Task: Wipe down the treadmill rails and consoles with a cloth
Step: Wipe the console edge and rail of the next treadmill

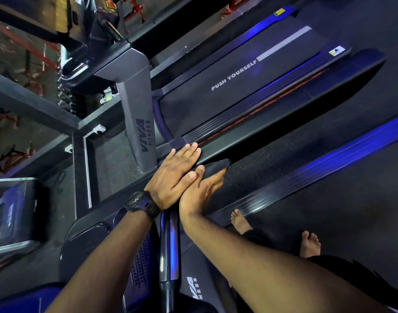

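Head view: The left hand [174, 171], wearing a black wristwatch [140, 203], lies palm-down on the black side rail [283, 114] of the treadmill, fingers straight and holding nothing. The right hand [202, 188] is just beside it, touching it, fingers extended flat against a dark cloth [217, 164]. The cloth sits at the rail's outer edge, near the grey upright marked "VIVA FITNESS" [139, 123]. Its outline is hard to separate from the rail. Two bare feet [309, 243] stand on the dark speckled floor [261, 159].
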